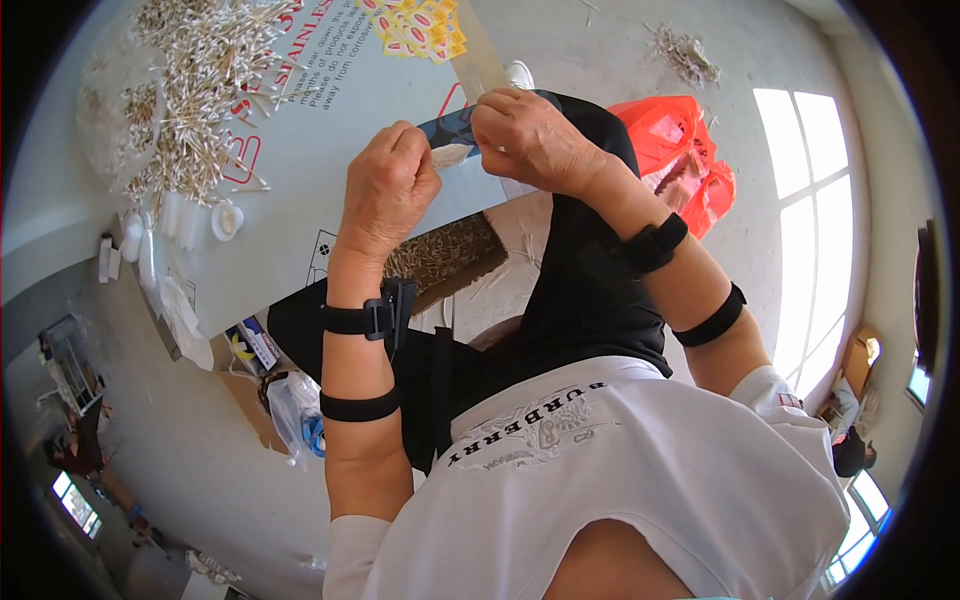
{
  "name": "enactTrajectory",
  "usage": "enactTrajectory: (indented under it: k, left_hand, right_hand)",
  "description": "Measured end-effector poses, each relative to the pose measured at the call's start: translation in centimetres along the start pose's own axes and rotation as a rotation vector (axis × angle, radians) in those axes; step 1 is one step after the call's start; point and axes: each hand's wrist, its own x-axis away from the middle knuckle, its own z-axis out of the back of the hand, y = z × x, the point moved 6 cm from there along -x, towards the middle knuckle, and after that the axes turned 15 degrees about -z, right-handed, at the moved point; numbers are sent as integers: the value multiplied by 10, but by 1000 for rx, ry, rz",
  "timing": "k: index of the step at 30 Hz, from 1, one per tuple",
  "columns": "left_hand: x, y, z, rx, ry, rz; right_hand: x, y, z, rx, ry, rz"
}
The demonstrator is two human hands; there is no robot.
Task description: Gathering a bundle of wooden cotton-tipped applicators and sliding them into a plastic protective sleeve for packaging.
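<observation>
Above the near edge of the table, my left hand [392, 180] and my right hand [530, 140] are raised close together, both with fingers closed in a pinch. Between them shows a small whitish piece [450, 155]; what kind of thing it is, I cannot make out. Dark blue patterned material [447, 128] lies just behind it, partly hidden by my fingers. Farther left on the table is a large heap of cotton swabs [200, 90], partly in clear plastic. Yellow and red stickers [420, 28] lie at the table's far side.
Clear plastic tubs [180, 222] and a round white lid [227, 220] stand at the table's left. Below its near edge sits a cardboard box of swabs [455, 260]. A red plastic bag [670, 150] rests beside my leg. Thin scraps [685, 55] litter the floor.
</observation>
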Motion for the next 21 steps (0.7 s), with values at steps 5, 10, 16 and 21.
enactTrajectory:
  k: [5,10,16,21]
  left_hand:
    - [-2,1,1,36,8,2]
    - [-1,1,-3,52,8,16]
    - [4,-9,-5,189,30,68]
    - [4,-7,-7,260,38,158]
  right_hand:
    - [14,12,12,-234,-55,-253]
    - [11,-1,-9,-465,35,-340]
    - [18,16,-38,-832,-66,-697]
    - [18,10,-31,-765,14,-585]
